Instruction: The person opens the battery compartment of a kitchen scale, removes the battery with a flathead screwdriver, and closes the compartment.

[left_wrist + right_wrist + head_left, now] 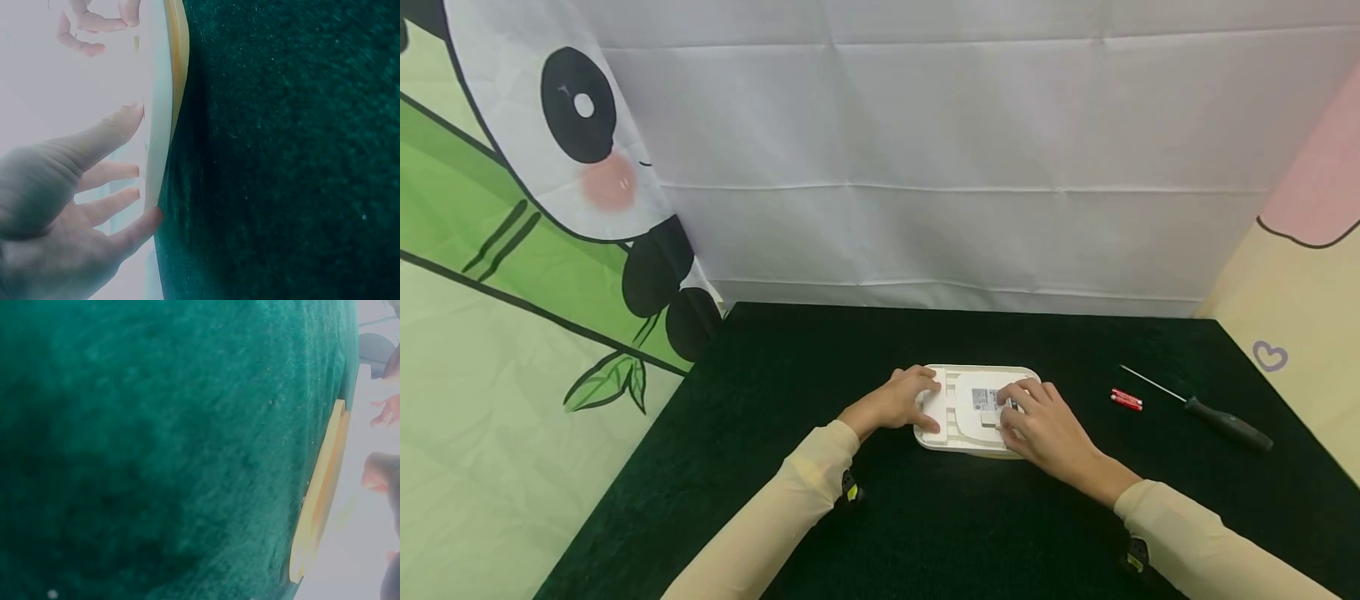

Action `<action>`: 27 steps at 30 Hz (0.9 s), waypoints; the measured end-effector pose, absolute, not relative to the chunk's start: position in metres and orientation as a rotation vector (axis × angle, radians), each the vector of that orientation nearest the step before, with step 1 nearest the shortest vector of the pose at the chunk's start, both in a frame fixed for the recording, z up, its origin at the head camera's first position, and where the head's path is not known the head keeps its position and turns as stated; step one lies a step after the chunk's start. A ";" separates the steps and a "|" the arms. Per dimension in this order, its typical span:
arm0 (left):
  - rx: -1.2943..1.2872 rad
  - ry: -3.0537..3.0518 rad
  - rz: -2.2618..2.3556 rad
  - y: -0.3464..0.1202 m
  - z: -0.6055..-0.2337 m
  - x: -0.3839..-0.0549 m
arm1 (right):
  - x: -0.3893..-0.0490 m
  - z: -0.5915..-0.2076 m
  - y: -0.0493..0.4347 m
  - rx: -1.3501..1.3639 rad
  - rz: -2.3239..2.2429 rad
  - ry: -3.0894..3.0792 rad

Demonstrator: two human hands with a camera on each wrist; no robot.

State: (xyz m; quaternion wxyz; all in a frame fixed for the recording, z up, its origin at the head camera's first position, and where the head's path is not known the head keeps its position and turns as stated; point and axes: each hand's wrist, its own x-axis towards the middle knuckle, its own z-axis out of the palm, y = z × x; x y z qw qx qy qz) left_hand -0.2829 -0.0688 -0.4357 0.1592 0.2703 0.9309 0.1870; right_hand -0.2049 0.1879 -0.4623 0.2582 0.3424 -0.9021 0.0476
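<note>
device: flat white plastic oval-cornered device (973, 410), underside up with a label sticker, lying on the dark green velvet-covered table (925, 533), centre, near the person
left hand (901, 402): rests on the device's left end, fingers fairly straight and spread over the edge in the left wrist view, thumb at the near rim; steadies it, no curled grip visible
right hand (1043, 425): on the device's right-middle part, fingertips bent down onto a small raised white piece beside the label, probably a battery cover; whether it is pinched or only pressed, cannot tell
batteries: two small red cylindrical batteries (1126, 400) lying together on the cloth, right of the device, apart from it
screwdriver: thin-shafted screwdriver with black handle (1206, 412) further right, untouched
progress: judged early to middle; batteries are out on the table, not in the device, tool idle, hands working at the cover area; whether the cover is open or closed is hidden by the fingers
left to do: likely batteries in and cover closed
backdrop: white creased cloth with panda print (580, 125) at left
</note>
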 end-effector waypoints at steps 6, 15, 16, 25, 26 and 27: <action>0.792 2.667 0.534 -0.069 -0.435 -0.283 | -0.205 -0.457 0.191 0.949 0.104 -2.492; 0.779 2.662 0.532 -0.070 -0.434 -0.282 | -0.205 -0.457 0.194 0.925 0.108 -2.562; 0.776 2.661 0.533 -0.070 -0.434 -0.282 | -0.205 -0.457 0.194 0.907 0.127 -2.575; 0.786 2.661 0.524 -0.071 -0.435 -0.281 | -0.212 -0.461 0.196 0.607 0.267 -2.738; 0.785 2.661 0.524 -0.071 -0.434 -0.281 | -0.213 -0.461 0.197 0.588 0.261 -2.754; 0.781 2.663 0.523 -0.071 -0.433 -0.281 | -0.214 -0.460 0.198 0.571 0.252 -2.772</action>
